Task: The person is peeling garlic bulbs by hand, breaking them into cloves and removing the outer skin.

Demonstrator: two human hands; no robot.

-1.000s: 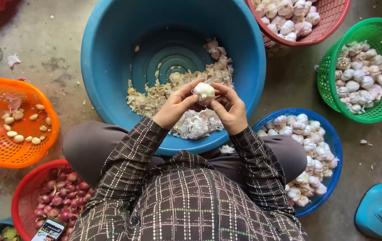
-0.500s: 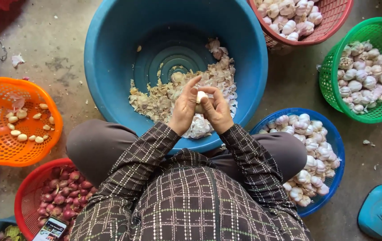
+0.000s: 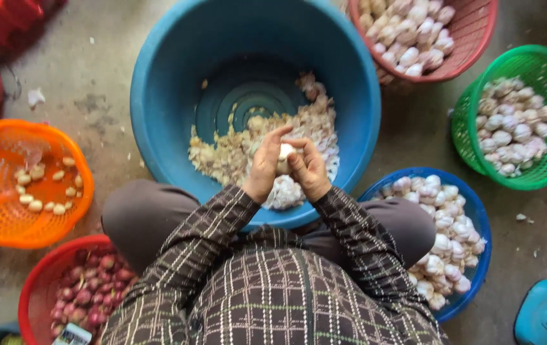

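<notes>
My left hand (image 3: 265, 165) and my right hand (image 3: 310, 170) are pressed together over the near side of a large blue tub (image 3: 158, 83). Both grip one white garlic bulb (image 3: 284, 154) between the fingers; only a small part of it shows. Below the hands, the tub holds a heap of garlic skins and peeled bits (image 3: 235, 150).
Baskets ring the tub on a concrete floor: an orange one (image 3: 5, 223) with several peeled cloves, a red one (image 3: 40, 287) with shallots, a blue one (image 3: 478, 217), a green one (image 3: 535, 70) and a red one (image 3: 471, 38) with garlic bulbs.
My hands have drawn closer together around the garlic bulb, which now shows less. They sit a little lower over the tub.
</notes>
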